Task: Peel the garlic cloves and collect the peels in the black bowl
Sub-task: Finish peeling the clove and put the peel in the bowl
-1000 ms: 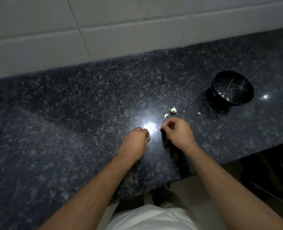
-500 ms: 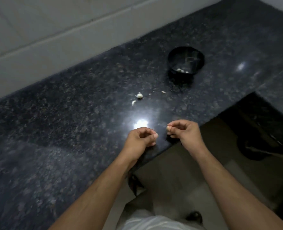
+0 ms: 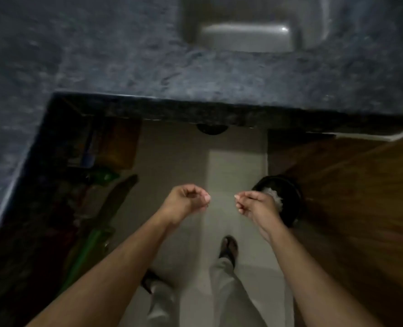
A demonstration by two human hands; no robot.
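Head view, listed by size: speckled dark granite counter (image 3: 101, 55), now swung away from me; steel sink basin (image 3: 243, 36); round black bin (image 3: 287, 199) on the floor. Left hand (image 3: 186, 204) and right hand (image 3: 254, 205) curled, apart, contents unclear. Garlic and black bowl have left view; peeling paused, I judge.

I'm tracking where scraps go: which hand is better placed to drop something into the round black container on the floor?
Right, likely. The right hand overlaps the black container in view; the left hand hangs over bare floor, farther off. Whether either holds anything is unclear.
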